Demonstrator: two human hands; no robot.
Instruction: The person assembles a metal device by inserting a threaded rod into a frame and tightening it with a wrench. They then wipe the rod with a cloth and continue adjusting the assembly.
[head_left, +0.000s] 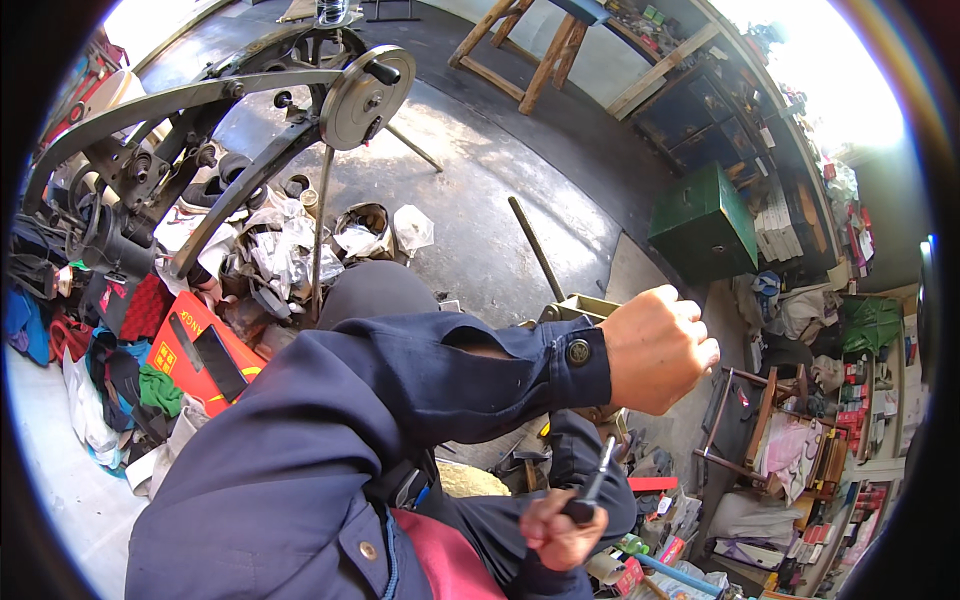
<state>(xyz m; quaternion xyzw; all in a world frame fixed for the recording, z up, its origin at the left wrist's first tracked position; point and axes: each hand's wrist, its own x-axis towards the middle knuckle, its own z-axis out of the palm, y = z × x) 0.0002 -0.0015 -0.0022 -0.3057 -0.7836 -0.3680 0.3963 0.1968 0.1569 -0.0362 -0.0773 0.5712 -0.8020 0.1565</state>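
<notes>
Across the middle reaches my left arm in a dark blue sleeve, ending in my left hand (pixel 655 350). Its fingers are curled closed, and anything inside them is hidden from this side. Lower down, near my knee, my right hand (pixel 563 532) grips a black-handled tool with a thin metal shaft (pixel 600 472). The shaft points up and slightly right, below my left fist; what its far end meets is unclear. Just behind my left wrist stands a pale metal box-like part (pixel 582 307). A dark rod (pixel 536 248) slants up beyond it.
On the left, a hand-cranked machine with a round wheel (pixel 368 97) stands over piled bags and scraps. A red bag (pixel 200 355) lies below it. A green box (pixel 703 222) is at the right, near a wooden-framed chair (pixel 745 465) and cluttered shelves. A wooden stool (pixel 545 60) stands far back.
</notes>
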